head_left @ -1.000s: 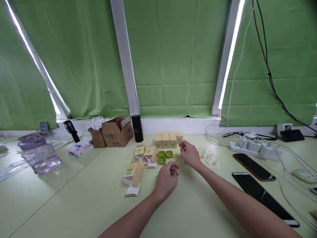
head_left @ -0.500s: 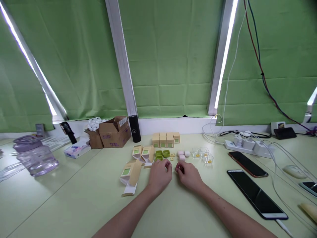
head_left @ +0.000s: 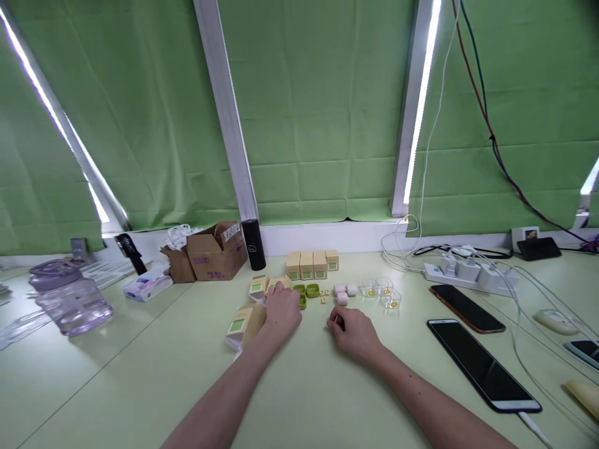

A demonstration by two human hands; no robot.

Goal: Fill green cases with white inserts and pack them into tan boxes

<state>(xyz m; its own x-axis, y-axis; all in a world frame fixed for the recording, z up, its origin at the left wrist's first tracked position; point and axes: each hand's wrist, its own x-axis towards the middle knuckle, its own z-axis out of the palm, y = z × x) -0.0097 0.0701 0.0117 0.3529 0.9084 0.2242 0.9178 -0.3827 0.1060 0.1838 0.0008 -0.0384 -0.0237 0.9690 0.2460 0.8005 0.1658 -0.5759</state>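
Note:
My left hand (head_left: 283, 312) reaches onto a small open cardboard box (head_left: 274, 281), its bent fingers over the box front and hiding most of it. My right hand (head_left: 354, 335) rests curled on the table, thumb and index finger brought together; anything inside its fingers is hidden. Another open box (head_left: 258, 285) stands left of my left hand, and a nearer one (head_left: 239, 325) lies tilted beside my left wrist. Between the hands and farther back are green square cups (head_left: 312, 290), tiny yellow pieces (head_left: 323, 300), pale pink blocks (head_left: 342, 299) and clear cups (head_left: 384, 286) with yellow centres.
Several closed small boxes (head_left: 306, 265) stand in a row behind. A brown carton (head_left: 216, 259), black cylinder (head_left: 253, 244), tissue pack (head_left: 148, 284) and purple bottle (head_left: 70, 302) are on the left. Phones (head_left: 482, 365), a power strip (head_left: 472, 274) and white cables lie on the right.
My left hand has moved left, away from my right hand, onto the small open box. My right hand stays nearly in place, its fingers still curled.

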